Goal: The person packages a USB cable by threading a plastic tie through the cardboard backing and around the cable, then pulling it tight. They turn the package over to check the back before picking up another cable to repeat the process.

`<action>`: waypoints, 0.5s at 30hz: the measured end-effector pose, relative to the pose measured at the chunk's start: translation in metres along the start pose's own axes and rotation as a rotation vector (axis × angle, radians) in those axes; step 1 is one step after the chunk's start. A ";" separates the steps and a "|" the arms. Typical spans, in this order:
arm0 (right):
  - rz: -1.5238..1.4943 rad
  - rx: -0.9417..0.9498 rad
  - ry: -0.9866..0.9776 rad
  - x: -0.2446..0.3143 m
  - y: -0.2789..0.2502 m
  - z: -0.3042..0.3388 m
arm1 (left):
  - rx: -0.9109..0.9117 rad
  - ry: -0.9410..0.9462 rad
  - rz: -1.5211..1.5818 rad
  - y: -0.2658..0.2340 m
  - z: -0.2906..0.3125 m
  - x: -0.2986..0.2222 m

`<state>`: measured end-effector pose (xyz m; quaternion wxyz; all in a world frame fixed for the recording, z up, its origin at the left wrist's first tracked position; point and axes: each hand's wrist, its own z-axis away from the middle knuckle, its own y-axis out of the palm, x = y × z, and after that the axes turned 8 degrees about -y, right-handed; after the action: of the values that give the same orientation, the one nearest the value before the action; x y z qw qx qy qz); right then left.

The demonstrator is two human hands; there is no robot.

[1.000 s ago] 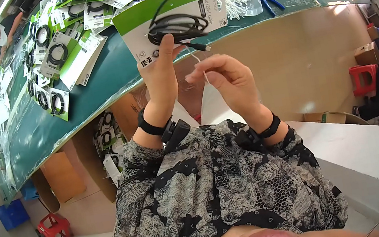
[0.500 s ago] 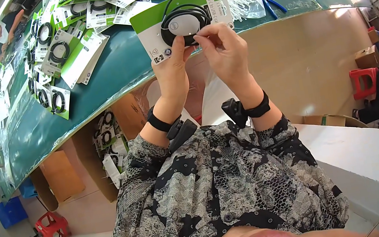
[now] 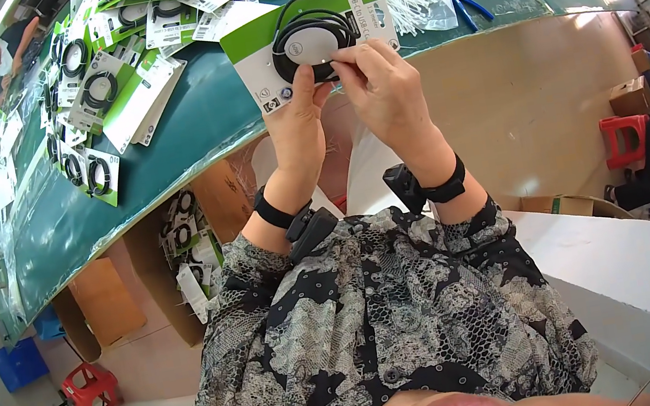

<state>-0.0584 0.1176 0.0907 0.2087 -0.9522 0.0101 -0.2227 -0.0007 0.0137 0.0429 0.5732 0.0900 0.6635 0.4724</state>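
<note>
I hold a white and green card with a coiled black cable on it, up over the near edge of the green table. My left hand pinches its lower edge; my right hand presses fingertips against the coil. The card seems light and bendy, so the edges look like the best grip, since the springy cable could slip off.

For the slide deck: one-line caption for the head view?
Both hands, left and right, hold a cable card over a green table strewn with more cards.
</note>
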 end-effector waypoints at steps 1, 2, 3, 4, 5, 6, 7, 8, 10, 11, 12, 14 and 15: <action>0.003 0.012 -0.013 0.000 0.000 0.001 | 0.000 -0.001 0.000 0.000 0.000 0.000; 0.004 0.011 -0.012 0.001 -0.001 0.001 | 0.010 0.010 0.001 0.000 0.000 0.000; 0.016 0.019 -0.008 0.001 -0.001 0.001 | 0.019 0.021 0.001 0.001 0.000 0.001; 0.028 0.026 -0.004 0.001 -0.002 0.001 | 0.028 0.032 0.002 0.001 -0.001 0.001; 0.040 0.033 -0.001 0.001 -0.002 0.001 | 0.029 0.032 0.001 0.001 -0.001 0.001; 0.041 0.031 0.000 0.001 -0.003 0.001 | 0.029 0.021 -0.001 0.000 -0.001 0.001; 0.044 0.043 0.004 0.000 -0.004 0.001 | 0.028 0.009 -0.003 0.000 -0.002 0.001; 0.047 0.055 0.009 0.000 -0.005 0.001 | 0.028 -0.002 -0.004 0.000 -0.002 0.001; 0.051 0.066 0.013 0.000 -0.007 0.000 | 0.033 -0.001 -0.013 0.000 -0.002 0.000; 0.063 0.074 0.012 0.001 -0.008 0.000 | 0.037 0.000 -0.020 0.001 -0.002 -0.001; 0.075 0.082 0.011 0.002 -0.009 -0.001 | 0.040 0.002 -0.027 0.001 -0.001 -0.001; 0.088 0.091 0.008 0.003 -0.009 -0.001 | 0.047 0.007 -0.029 0.000 -0.001 -0.001; 0.088 0.098 -0.002 0.001 -0.009 -0.001 | 0.051 0.012 -0.035 -0.001 -0.001 -0.001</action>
<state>-0.0582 0.1253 0.0960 0.2648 -0.9397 0.0410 -0.2124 -0.0010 0.0120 0.0432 0.5749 0.0904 0.6800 0.4460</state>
